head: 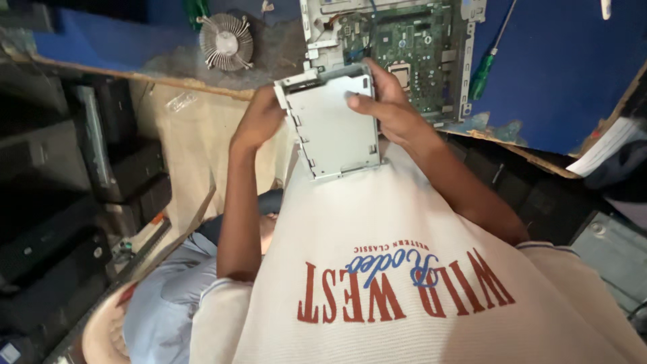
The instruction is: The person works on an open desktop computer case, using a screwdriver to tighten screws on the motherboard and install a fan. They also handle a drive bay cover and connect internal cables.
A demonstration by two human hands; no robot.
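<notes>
Heatsink fan [226,42]: sat near the bench's [579,74] left end, clear of me.
Left hand [259,125]: clamped on the drive tray's [333,125] left edge.
Drive tray: held off the bench's near edge, over my lap; a slip, I judged, would drop it.
Right hand [391,108]: fingers closed on the tray's right side.
Motherboard [404,44]: just beyond; the tray's corner could have scraped it.
Screwdriver [486,64]: lay rightward, untouched.

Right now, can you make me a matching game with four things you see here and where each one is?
Things:
1. metal tray
2. round fan
3. screwdriver
4. circuit board

Places:
A. lying on the blue mat, to the right
B. held in both hands
C. inside the open computer case at the top
D. on the bench, at the top left

Pairs: 1-B, 2-D, 3-A, 4-C
</notes>
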